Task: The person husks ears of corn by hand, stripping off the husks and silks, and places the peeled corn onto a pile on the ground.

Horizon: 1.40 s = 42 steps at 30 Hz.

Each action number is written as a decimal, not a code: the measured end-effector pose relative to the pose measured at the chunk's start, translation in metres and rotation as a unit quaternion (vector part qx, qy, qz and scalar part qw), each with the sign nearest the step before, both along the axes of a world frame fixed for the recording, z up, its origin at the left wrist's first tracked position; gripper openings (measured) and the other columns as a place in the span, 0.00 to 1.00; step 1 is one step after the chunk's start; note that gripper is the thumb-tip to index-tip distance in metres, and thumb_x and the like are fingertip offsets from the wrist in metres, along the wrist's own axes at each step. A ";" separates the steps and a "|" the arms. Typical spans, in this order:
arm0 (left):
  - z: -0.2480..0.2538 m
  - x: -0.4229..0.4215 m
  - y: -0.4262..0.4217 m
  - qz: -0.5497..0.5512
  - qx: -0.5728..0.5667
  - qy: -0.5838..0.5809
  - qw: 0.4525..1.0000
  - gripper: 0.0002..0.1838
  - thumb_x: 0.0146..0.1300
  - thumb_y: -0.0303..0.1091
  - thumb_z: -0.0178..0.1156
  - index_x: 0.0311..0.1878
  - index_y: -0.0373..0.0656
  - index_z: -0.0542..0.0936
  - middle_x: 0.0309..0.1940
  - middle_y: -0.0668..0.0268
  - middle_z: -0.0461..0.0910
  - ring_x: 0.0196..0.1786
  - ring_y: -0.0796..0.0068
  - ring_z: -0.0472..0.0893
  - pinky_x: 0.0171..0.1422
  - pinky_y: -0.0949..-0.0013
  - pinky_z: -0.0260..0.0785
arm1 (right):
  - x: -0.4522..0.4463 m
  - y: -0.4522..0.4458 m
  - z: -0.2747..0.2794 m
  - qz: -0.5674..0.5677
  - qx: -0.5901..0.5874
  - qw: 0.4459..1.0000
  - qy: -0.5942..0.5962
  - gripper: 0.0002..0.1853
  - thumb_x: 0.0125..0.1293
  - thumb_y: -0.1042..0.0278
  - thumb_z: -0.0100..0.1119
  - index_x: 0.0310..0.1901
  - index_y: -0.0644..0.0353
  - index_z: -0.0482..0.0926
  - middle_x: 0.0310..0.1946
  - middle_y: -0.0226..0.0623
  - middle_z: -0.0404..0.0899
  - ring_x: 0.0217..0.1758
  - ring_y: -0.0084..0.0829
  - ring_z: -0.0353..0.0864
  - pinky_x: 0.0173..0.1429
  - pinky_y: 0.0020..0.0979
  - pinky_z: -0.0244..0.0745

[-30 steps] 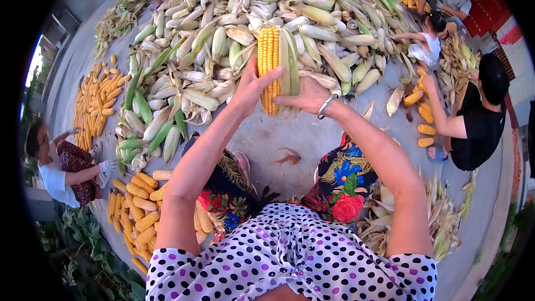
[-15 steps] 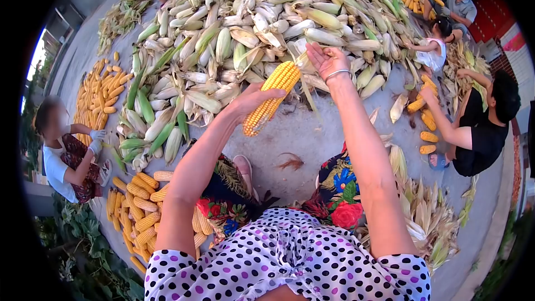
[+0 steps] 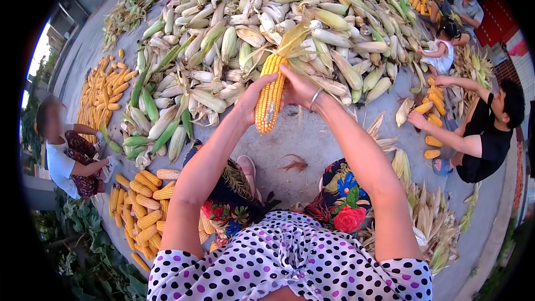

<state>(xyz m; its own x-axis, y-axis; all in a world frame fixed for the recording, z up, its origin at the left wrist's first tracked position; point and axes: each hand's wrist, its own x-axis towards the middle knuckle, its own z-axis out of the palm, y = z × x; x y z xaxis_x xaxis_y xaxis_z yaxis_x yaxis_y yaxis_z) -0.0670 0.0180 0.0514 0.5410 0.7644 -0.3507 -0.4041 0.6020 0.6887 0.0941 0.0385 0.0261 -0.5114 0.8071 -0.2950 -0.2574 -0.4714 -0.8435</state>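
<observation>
A yellow corn cob point(image 3: 270, 96) is held up in front of me, its kernels bare and a patch near the lower end pale. Dry husk leaves point(image 3: 294, 39) still hang from its top end. My left hand point(image 3: 253, 100) is closed round the cob from the left side, thumb across the kernels. My right hand point(image 3: 298, 88), with a bracelet at the wrist, is closed at the cob's upper right side near the base of the husk; its fingers are partly hidden behind the cob.
A big pile of unhusked corn point(image 3: 223, 44) lies ahead. Bare cobs point(image 3: 146, 203) are heaped at my left, with another heap point(image 3: 100, 92) farther off. Loose husks point(image 3: 432, 217) lie at my right. Co-workers sit on both sides, one in black point(image 3: 476, 145) handling cobs.
My right hand has come down from above and beside the cob to grip it near the husk. The cob has turned more upright. The co-worker at right has reached to the cobs.
</observation>
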 end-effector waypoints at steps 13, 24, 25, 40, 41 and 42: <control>-0.001 -0.001 -0.024 -0.122 0.002 0.070 0.990 0.23 0.58 0.48 0.59 0.43 0.35 0.72 0.24 0.58 0.76 0.21 0.67 0.78 0.25 0.69 0.73 | 0.025 0.011 0.017 -0.166 0.136 0.976 0.022 0.17 0.57 0.68 0.64 0.44 0.70 0.75 0.38 0.40 0.80 0.43 0.30 0.80 0.52 0.30 0.75; -0.010 0.009 -0.034 -0.123 0.053 0.115 0.984 0.23 0.57 0.48 0.59 0.42 0.35 0.72 0.21 0.61 0.75 0.20 0.69 0.78 0.22 0.68 0.72 | 0.038 0.011 0.034 -0.251 0.153 0.956 0.024 0.21 0.57 0.55 0.65 0.39 0.68 0.76 0.28 0.36 0.79 0.27 0.27 0.80 0.36 0.26 0.77; -0.010 0.008 -0.033 -0.121 0.041 0.108 0.986 0.23 0.58 0.48 0.59 0.42 0.35 0.72 0.21 0.61 0.76 0.20 0.69 0.78 0.22 0.68 0.72 | 0.036 0.010 0.034 -0.242 0.170 0.955 0.011 0.20 0.58 0.55 0.64 0.39 0.67 0.76 0.27 0.35 0.78 0.29 0.27 0.80 0.36 0.27 0.77; -0.023 0.019 -0.032 -0.068 0.272 0.257 0.925 0.32 0.55 0.51 0.63 0.54 0.35 0.69 0.38 0.60 0.78 0.36 0.70 0.79 0.41 0.68 0.73 | 0.018 0.009 0.041 -0.333 0.080 0.930 0.130 0.23 0.70 0.47 0.42 0.21 0.50 0.58 0.11 0.20 0.50 0.12 0.17 0.48 0.18 0.23 0.54; -0.027 0.021 -0.033 -0.026 0.351 0.308 0.884 0.35 0.54 0.52 0.64 0.56 0.34 0.68 0.40 0.60 0.78 0.39 0.71 0.79 0.44 0.68 0.72 | 0.017 0.009 0.041 -0.338 0.080 0.929 0.127 0.23 0.71 0.47 0.41 0.21 0.50 0.57 0.11 0.20 0.49 0.12 0.17 0.47 0.18 0.23 0.53; -0.026 0.022 -0.034 -0.010 0.340 0.343 0.876 0.39 0.51 0.55 0.66 0.58 0.34 0.67 0.42 0.61 0.78 0.43 0.73 0.77 0.50 0.70 0.68 | 0.014 0.008 0.043 -0.347 0.077 0.926 0.129 0.22 0.71 0.47 0.41 0.21 0.49 0.57 0.11 0.20 0.49 0.12 0.18 0.47 0.17 0.23 0.51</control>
<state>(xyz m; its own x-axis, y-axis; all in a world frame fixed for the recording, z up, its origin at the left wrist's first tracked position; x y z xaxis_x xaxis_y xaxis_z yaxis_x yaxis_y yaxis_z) -0.0454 -0.0161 0.0257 0.3969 0.9156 -0.0645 0.2502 -0.0403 0.9673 0.1085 0.0469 0.0691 0.1076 0.9901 -0.0902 -0.6552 0.0024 -0.7554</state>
